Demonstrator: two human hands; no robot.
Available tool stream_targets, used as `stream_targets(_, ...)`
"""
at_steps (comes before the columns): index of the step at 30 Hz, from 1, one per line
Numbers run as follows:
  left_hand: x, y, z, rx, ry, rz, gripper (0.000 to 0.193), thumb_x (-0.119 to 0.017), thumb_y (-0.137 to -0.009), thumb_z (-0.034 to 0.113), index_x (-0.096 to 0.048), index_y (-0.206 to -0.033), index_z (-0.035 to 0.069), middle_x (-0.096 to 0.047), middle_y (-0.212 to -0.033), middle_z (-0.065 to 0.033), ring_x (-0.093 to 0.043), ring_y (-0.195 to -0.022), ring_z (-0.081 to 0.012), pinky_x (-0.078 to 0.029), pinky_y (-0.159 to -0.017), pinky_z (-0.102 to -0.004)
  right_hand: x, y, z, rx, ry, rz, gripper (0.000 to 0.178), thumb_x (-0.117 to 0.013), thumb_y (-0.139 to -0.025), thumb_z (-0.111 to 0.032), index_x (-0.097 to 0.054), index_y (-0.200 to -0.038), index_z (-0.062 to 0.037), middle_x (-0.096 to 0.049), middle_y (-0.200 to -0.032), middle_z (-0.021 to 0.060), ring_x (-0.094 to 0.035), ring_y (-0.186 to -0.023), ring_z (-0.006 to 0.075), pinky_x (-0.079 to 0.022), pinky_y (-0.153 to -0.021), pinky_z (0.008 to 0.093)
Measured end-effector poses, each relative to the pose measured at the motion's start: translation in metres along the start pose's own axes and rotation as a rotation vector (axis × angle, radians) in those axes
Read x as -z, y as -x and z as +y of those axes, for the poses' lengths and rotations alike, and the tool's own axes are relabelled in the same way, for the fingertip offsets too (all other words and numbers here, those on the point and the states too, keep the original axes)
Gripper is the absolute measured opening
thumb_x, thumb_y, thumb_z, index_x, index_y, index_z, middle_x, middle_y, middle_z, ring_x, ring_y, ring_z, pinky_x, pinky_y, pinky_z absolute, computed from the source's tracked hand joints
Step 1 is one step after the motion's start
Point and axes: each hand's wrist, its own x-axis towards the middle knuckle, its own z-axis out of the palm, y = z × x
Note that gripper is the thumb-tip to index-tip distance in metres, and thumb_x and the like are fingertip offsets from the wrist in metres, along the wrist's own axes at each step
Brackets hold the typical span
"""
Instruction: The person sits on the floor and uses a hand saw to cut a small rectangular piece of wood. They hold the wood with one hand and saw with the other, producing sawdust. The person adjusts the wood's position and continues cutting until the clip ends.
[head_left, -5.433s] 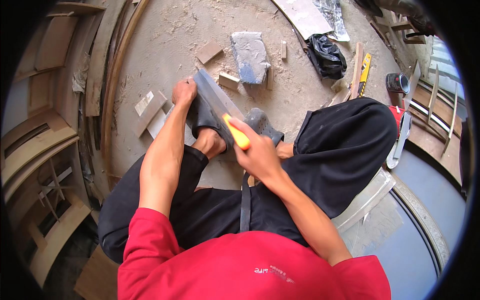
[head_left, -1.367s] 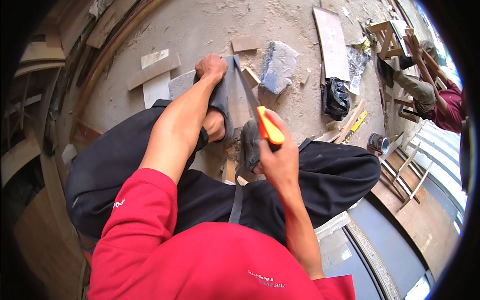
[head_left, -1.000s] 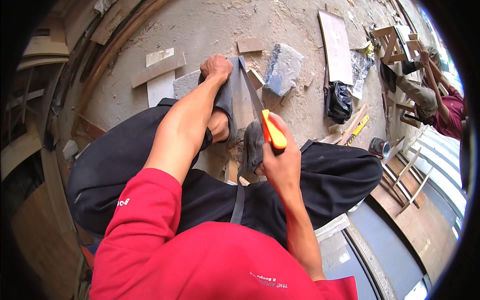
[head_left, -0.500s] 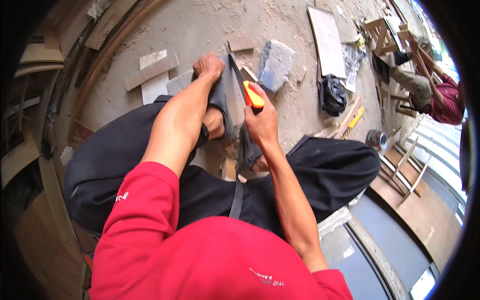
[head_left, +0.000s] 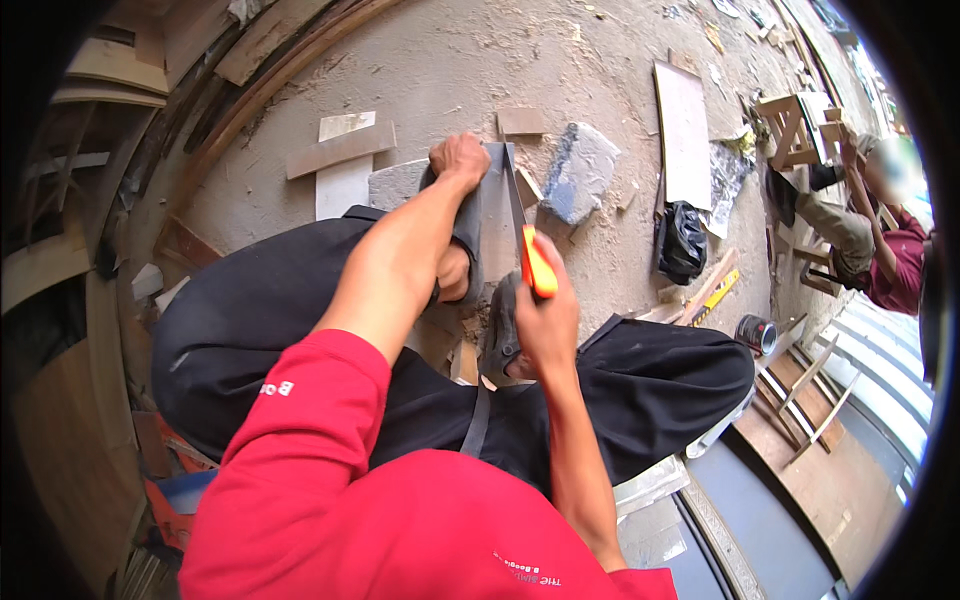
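My right hand (head_left: pixel 547 318) is wrapped around the orange handle of a handsaw (head_left: pixel 538 264). The dark saw blade points away from me and lies along the right side of a flat greyish board (head_left: pixel 493 212). At the board's far left corner, my left hand (head_left: pixel 460 157) is closed with curled fingers on the edge; its fingertips are hidden. A sandalled foot (head_left: pixel 456 268) rests against the board's left side. My other sandalled foot (head_left: pixel 502 330) is just right of its near end.
A pale concrete block (head_left: pixel 580 175) lies right of the saw, with a small wood offcut (head_left: pixel 521 121) beyond. Scrap boards (head_left: pixel 342 152) are at the left. Farther right are a long board (head_left: pixel 682 135), black bag (head_left: pixel 682 240), yellow level (head_left: pixel 716 296), can (head_left: pixel 756 335) and a seated person (head_left: pixel 885 240).
My right hand has drawn the saw back toward me along the board. My left hand keeps its place on the board's far corner. The whole view has shifted slightly.
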Motion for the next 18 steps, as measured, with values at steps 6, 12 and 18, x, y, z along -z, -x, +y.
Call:
stream_targets(6, -0.009, -0.004, -0.008, -0.026, 0.021, 0.012, 0.034, -0.057, -0.081, 0.031, -0.076, -0.102, 0.014, -0.071, -0.103, -0.0209, -0.069, -0.100, -0.0371, -0.053, -0.089, -0.0438, 0.004, 0.008, 0.017, -0.024, -0.149, 0.045, 0.049, -0.053, -0.087, 0.002, -0.053, -0.136, -0.0030, -0.062, -0.129, 0.0214, -0.058, -0.124, 0.0257, -0.044, -0.103, 0.0341)
stream_targets(12, -0.010, 0.002, -0.003, -0.096, -0.066, -0.001, 0.035, -0.059, -0.082, 0.033, -0.075, -0.103, 0.010, -0.072, -0.103, -0.0182, -0.068, -0.102, -0.0367, -0.052, -0.087, -0.0460, -0.042, -0.038, 0.035, 0.055, -0.031, 0.100, 0.055, -0.060, -0.083, -0.006, -0.054, -0.137, -0.0164, -0.067, -0.108, 0.0262, -0.066, -0.101, 0.0417, -0.053, -0.084, 0.0440)
stream_targets(18, -0.038, 0.051, -0.005, -0.540, -0.749, 0.217, 0.054, -0.057, -0.086, 0.034, -0.059, -0.134, 0.008, -0.050, -0.145, -0.0173, -0.031, -0.146, -0.0300, -0.015, -0.117, -0.0577, -0.026, -0.032, 0.051, -0.021, -0.160, 0.044, 0.055, -0.058, -0.082, -0.003, -0.054, -0.137, -0.0102, -0.064, -0.126, 0.0177, -0.063, -0.116, 0.0272, -0.047, -0.097, 0.0337)
